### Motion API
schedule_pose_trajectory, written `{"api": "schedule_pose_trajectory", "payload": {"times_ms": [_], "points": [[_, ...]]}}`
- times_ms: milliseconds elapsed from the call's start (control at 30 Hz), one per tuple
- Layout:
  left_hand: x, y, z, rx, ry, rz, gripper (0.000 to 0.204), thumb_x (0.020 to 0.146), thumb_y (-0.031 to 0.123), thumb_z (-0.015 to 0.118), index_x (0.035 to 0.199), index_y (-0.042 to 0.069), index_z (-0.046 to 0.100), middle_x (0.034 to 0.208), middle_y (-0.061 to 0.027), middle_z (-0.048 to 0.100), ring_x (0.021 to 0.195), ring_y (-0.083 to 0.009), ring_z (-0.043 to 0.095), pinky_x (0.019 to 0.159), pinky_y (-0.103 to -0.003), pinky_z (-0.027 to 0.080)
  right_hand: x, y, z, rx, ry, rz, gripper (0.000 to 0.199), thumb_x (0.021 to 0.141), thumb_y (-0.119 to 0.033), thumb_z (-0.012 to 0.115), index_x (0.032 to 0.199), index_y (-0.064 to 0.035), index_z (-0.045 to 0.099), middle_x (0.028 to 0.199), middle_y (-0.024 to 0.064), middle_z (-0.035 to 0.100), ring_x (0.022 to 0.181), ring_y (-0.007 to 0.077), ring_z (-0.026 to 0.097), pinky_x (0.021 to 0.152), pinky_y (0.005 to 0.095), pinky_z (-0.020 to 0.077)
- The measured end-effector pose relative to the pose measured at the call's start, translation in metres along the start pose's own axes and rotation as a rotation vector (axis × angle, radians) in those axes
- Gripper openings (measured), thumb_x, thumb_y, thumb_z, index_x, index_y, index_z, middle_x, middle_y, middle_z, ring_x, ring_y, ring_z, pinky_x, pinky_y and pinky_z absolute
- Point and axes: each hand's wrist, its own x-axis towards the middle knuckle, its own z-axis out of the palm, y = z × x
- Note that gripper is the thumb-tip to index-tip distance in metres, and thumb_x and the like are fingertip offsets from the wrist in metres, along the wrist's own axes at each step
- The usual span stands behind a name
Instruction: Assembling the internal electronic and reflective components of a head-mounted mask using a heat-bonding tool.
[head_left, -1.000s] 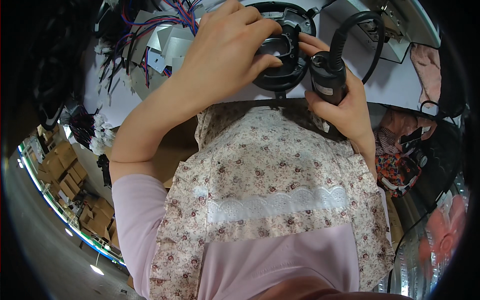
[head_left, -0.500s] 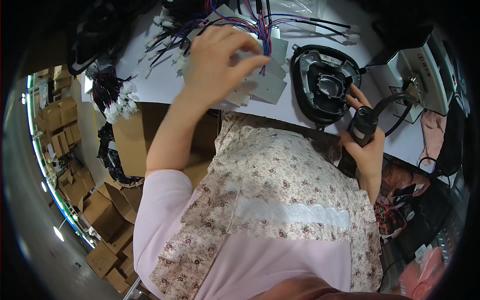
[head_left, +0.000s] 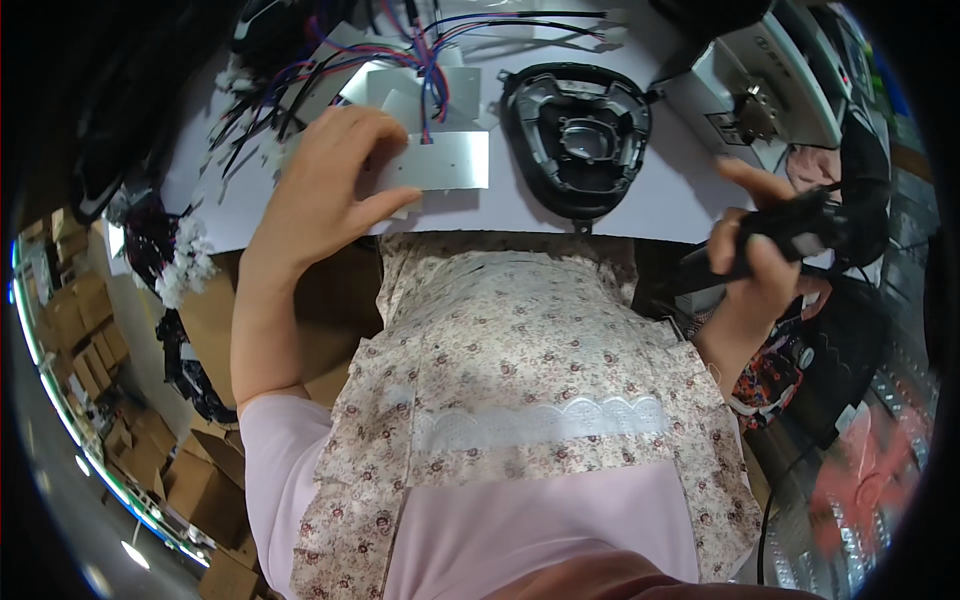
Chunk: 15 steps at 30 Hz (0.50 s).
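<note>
My left hand (head_left: 325, 185) is at the left end of a flat silver metal plate (head_left: 455, 162), fingers and thumb closed around that end. More thin plates lie beneath and behind it, under a bundle of red, blue and black wires (head_left: 428, 75). A black electric screwdriver (head_left: 805, 235) is gripped in my right hand (head_left: 755, 285), off the table's front edge and tilted, its front end toward the lower left. Between my hands lies a black rounded housing (head_left: 578, 140) with a clear lens in its middle, touched by neither hand.
A white box-like device (head_left: 790, 85) with a metal mechanism stands at the right back. White connectors (head_left: 185, 265) on wires hang over the table's left edge. Cardboard boxes (head_left: 205, 490) are piled on the floor to the left. A pink cloth (head_left: 815, 165) lies beside the device.
My right hand has drawn the screwdriver away from the housing, to the right. My left hand has come down onto the metal plate. The whole view has shifted.
</note>
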Motion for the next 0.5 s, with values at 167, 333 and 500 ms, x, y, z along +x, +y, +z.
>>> {"api": "schedule_pose_trajectory", "payload": {"times_ms": [167, 333, 500], "points": [[0.018, 0.009, -0.005, -0.282, 0.115, 0.003, 0.059, 0.075, 0.020, 0.086, 0.128, 0.003, 0.066, 0.112, -0.0113, 0.068, 0.101, -0.0248, 0.065, 0.094, -0.036, 0.050, 0.013, -0.044, -0.018, 0.423, 0.081, -0.485, 0.041, 0.094, -0.022, 0.060, 0.128, 0.0001, 0.057, 0.106, 0.0144, 0.057, 0.070, 0.0170, 0.052, 0.065, 0.0322, 0.0378], [0.052, 0.033, 0.032, -0.156, 0.278, -0.077, 0.060, 0.071, 0.028, 0.089, 0.125, 0.010, 0.070, 0.114, -0.0110, 0.065, 0.103, -0.0267, 0.063, 0.093, -0.038, 0.049, 0.029, -0.060, -0.005, 0.174, 0.193, -0.502, 0.038, 0.094, -0.024, 0.057, 0.120, 0.0033, 0.058, 0.105, 0.0178, 0.062, 0.074, 0.0203, 0.055, 0.070, 0.0347, 0.0404], [0.062, 0.059, 0.059, 0.048, 0.342, 0.233, 0.053, 0.070, 0.040, 0.088, 0.114, 0.015, 0.072, 0.112, -0.0052, 0.059, 0.102, -0.0272, 0.055, 0.090, -0.041, 0.040, 0.026, -0.012, 0.021, -0.178, 0.112, -0.015, 0.026, 0.082, -0.003, 0.067, 0.107, 0.0008, 0.063, 0.119, 0.0288, 0.069, 0.063, 0.0129, 0.064, 0.059, 0.0257, 0.0517]]}}
